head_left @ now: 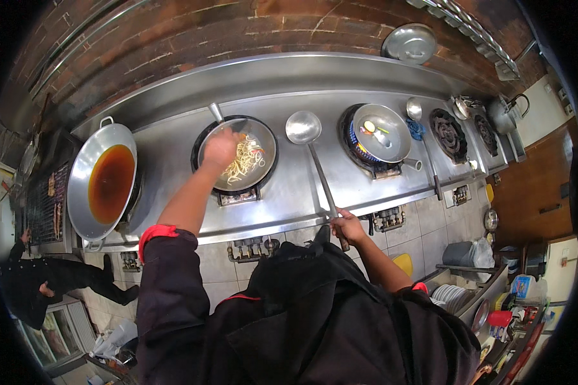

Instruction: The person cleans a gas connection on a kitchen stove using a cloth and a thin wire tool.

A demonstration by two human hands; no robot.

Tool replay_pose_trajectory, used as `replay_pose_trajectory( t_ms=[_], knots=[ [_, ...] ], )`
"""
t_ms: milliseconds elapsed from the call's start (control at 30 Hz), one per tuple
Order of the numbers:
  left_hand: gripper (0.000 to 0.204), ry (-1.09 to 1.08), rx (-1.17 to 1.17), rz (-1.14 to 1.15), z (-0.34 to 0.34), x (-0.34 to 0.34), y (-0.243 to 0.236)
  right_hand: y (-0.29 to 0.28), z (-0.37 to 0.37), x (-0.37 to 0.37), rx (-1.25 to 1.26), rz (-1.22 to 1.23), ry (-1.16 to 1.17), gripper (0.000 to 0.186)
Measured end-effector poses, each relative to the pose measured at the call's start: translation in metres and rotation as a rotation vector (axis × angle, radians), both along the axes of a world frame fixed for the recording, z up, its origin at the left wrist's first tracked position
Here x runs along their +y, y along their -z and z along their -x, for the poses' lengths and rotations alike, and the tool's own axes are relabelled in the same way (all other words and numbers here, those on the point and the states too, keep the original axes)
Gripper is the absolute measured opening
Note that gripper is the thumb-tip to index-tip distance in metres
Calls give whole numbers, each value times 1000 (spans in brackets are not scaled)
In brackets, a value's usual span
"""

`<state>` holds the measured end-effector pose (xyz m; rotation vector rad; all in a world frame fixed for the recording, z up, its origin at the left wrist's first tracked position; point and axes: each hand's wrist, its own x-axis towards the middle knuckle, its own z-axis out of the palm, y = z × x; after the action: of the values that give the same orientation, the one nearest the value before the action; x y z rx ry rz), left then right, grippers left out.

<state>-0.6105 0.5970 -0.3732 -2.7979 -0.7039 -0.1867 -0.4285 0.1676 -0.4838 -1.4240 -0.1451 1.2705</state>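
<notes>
My left hand (221,147) is closed above the left part of a steel frying pan (269,145); what its fingers hold, if anything, is hidden. Noodles with thin vegetable strips (245,160) lie in that pan, beside the hand. The pan sits on a burner, its handle (216,112) pointing to the back wall. My right hand (347,227) grips the lower end of a long-handled ladle (304,128) near the stove's front edge. The ladle's round bowl rests over the steel top, between the noodle pan and a second pan (397,131) holding a few pale and green pieces (374,128).
A big wok (81,183) of brown-red liquid stands at the left. Farther right are another ladle (414,109), a blue cloth (416,129), bare burners (448,135) and a kettle (504,115). At far left another person (64,279) stands by a grill (47,205).
</notes>
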Motion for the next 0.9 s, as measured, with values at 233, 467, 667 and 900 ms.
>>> replay_pose_trajectory(
  t_ms=[233, 467, 667, 900],
  knots=[
    [16, 13, 95, 134, -24, -40, 34, 37, 3, 3, -436, 121, -261, 38],
    [34, -213, -158, 408, 28, -75, -11, -11, -11, -4, -1113, 376, -494, 49],
    [29, -601, -501, 496, 171, -198, 8, -27, -31, 15, -1083, 20, -333, 40],
    [35, -998, -347, 996, 246, -403, 93, -69, 44, 111, -837, -245, -692, 34]
  ],
)
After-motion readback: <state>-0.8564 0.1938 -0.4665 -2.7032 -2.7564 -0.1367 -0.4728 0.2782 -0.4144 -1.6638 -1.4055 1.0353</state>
